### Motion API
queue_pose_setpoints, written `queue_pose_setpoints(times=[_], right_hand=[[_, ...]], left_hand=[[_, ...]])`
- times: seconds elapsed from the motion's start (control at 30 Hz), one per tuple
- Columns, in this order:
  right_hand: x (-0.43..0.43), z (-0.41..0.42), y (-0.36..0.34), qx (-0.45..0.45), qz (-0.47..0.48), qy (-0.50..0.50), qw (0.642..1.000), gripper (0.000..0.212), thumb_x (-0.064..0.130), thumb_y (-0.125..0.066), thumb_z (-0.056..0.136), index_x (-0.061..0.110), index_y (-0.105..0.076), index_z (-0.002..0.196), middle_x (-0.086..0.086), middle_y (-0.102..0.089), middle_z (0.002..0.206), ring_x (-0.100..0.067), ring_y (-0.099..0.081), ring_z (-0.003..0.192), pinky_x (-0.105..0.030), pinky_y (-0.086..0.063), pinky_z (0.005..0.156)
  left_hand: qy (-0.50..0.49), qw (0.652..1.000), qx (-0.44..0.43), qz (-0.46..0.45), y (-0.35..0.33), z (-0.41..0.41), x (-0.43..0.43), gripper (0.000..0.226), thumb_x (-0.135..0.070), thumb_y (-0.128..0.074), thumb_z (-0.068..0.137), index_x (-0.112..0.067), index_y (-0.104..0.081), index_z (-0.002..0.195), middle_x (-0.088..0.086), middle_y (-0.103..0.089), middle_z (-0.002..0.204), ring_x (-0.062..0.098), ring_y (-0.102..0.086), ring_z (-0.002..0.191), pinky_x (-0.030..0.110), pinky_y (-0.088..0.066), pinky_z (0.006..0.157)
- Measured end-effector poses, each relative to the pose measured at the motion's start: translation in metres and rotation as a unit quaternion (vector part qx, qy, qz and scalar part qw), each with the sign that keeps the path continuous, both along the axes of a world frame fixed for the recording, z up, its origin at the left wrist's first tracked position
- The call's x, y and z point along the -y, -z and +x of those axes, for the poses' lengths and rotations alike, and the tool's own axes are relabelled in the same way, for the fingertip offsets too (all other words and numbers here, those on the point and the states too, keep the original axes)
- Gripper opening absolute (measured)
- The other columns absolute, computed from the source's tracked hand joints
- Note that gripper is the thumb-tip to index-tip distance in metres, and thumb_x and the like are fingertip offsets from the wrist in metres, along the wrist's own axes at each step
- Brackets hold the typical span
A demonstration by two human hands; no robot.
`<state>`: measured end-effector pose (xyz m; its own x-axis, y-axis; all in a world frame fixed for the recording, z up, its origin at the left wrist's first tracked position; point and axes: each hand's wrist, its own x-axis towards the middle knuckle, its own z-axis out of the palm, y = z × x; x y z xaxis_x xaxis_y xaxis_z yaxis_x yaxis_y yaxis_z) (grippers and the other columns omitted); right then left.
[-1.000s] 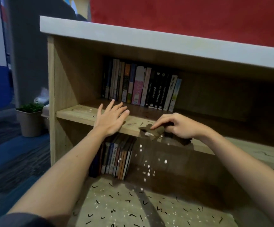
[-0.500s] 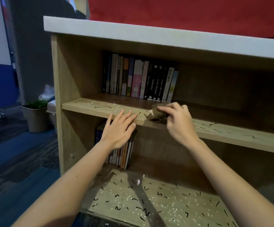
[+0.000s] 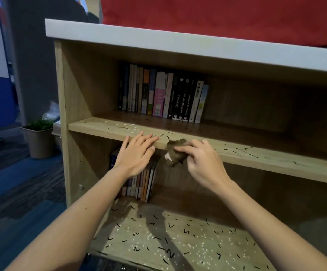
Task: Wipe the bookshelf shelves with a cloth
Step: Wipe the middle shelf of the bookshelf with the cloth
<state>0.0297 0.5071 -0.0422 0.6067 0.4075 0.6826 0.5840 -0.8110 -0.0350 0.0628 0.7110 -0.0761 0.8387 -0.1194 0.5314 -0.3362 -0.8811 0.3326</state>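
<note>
A wooden bookshelf (image 3: pixel 76 90) with a white top fills the view. Its middle shelf (image 3: pixel 276 161) carries black scraps and white crumbs. My right hand (image 3: pixel 201 163) grips a crumpled brown cloth (image 3: pixel 175 152) at the front edge of that shelf, the cloth hanging partly over the edge. My left hand (image 3: pixel 137 153) lies flat with straight fingers, fingertips on the shelf's front edge just left of the cloth. The bottom shelf (image 3: pixel 178 237) is strewn with black scraps and white crumbs.
A row of upright books (image 3: pixel 162 94) stands at the back of the middle shelf. More books (image 3: pixel 141 182) stand on the bottom shelf behind my left wrist. A potted plant (image 3: pixel 39 137) sits on the blue carpet to the left. A red wall rises behind.
My right hand drew the cloth from the shelf top back over its front edge. My left hand stayed at the edge. Crumbs that were falling a second ago now lie on the bottom shelf.
</note>
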Motion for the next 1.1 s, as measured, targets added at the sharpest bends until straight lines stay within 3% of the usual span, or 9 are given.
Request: queue_pose_setpoints(times=[0.1,0.2,0.33,0.43,0.53,0.63,0.7,0.8,1.1], right_hand=[[0.001,0.002,-0.003,0.064,0.027,-0.005,0.998,0.041,-0.001,-0.057,0.08,0.016,-0.064,0.116,-0.006,-0.062,0.111,-0.024,-0.05,0.094,-0.033,-0.042,0.076],[-0.003,0.005,0.005,0.024,-0.047,0.037,0.998,0.044,-0.001,-0.059,0.08,0.019,-0.064,0.119,-0.006,-0.059,0.118,-0.029,-0.05,0.103,-0.038,-0.042,0.082],[-0.008,0.007,-0.001,0.073,0.023,0.027,0.997,0.045,-0.005,-0.06,0.077,0.016,-0.065,0.116,-0.009,-0.062,0.114,-0.029,-0.052,0.096,-0.038,-0.045,0.077],[-0.015,0.009,-0.001,0.034,-0.052,0.05,0.997,0.047,0.0,-0.054,0.084,0.021,-0.058,0.126,-0.004,-0.056,0.124,-0.026,-0.045,0.106,-0.036,-0.04,0.085],[-0.015,0.012,-0.001,0.052,0.01,0.035,0.998,0.048,-0.006,-0.06,0.078,0.017,-0.062,0.12,-0.008,-0.06,0.117,-0.029,-0.05,0.099,-0.04,-0.048,0.081],[-0.02,0.01,-0.003,0.023,-0.05,0.053,0.997,0.048,0.0,-0.054,0.084,0.022,-0.057,0.127,-0.002,-0.056,0.123,-0.025,-0.045,0.104,-0.034,-0.04,0.085],[-0.022,0.011,-0.004,0.04,-0.008,0.041,0.998,0.047,-0.002,-0.056,0.082,0.02,-0.061,0.122,-0.004,-0.058,0.118,-0.027,-0.049,0.1,-0.035,-0.041,0.08],[-0.023,0.012,-0.008,0.005,-0.045,0.063,0.997,0.046,0.005,-0.049,0.089,0.025,-0.054,0.129,0.001,-0.053,0.124,-0.022,-0.042,0.107,-0.031,-0.036,0.088],[-0.024,0.019,-0.01,-0.022,0.006,0.095,0.995,0.044,0.007,-0.046,0.091,0.026,-0.053,0.13,0.003,-0.052,0.123,-0.019,-0.041,0.107,-0.03,-0.036,0.089]], left_hand=[[0.0,1.0,0.006,-0.016,0.0,-0.001,0.003,0.06,-0.046,-0.01,0.088,-0.037,-0.027,0.144,-0.012,-0.023,0.154,0.006,-0.005,0.144,0.037,0.008,0.116],[-0.001,1.0,0.007,-0.021,0.0,-0.002,0.003,0.06,-0.046,-0.009,0.088,-0.036,-0.028,0.144,-0.012,-0.024,0.153,0.006,-0.006,0.144,0.036,0.008,0.116],[-0.002,1.0,0.008,-0.022,0.0,-0.001,0.002,0.061,-0.045,-0.009,0.087,-0.035,-0.028,0.144,-0.012,-0.025,0.153,0.006,-0.007,0.143,0.035,0.007,0.116],[-0.002,1.0,0.01,-0.025,0.0,-0.003,0.004,0.061,-0.045,-0.009,0.087,-0.034,-0.029,0.144,-0.012,-0.025,0.153,0.006,-0.007,0.144,0.035,0.006,0.116],[-0.006,1.0,0.012,-0.022,0.0,-0.003,0.004,0.062,-0.044,-0.009,0.087,-0.034,-0.029,0.144,-0.012,-0.025,0.153,0.006,-0.007,0.144,0.034,0.007,0.115],[-0.002,1.0,0.013,-0.021,0.0,-0.002,0.003,0.061,-0.044,-0.009,0.087,-0.034,-0.028,0.144,-0.012,-0.025,0.153,0.006,-0.008,0.143,0.035,0.006,0.116],[-0.002,1.0,0.018,-0.024,0.001,-0.002,0.003,0.061,-0.043,-0.01,0.087,-0.034,-0.029,0.144,-0.012,-0.026,0.153,0.006,-0.008,0.143,0.035,0.006,0.115],[0.005,0.999,0.026,-0.033,0.002,-0.001,0.003,0.06,-0.042,-0.011,0.088,-0.032,-0.031,0.144,-0.011,-0.027,0.152,0.007,-0.009,0.143,0.035,0.007,0.115],[0.007,0.997,0.063,-0.043,0.008,0.003,0.001,0.056,-0.04,-0.014,0.091,-0.033,-0.035,0.142,-0.013,-0.033,0.149,0.006,-0.012,0.142,0.029,0.01,0.113]])
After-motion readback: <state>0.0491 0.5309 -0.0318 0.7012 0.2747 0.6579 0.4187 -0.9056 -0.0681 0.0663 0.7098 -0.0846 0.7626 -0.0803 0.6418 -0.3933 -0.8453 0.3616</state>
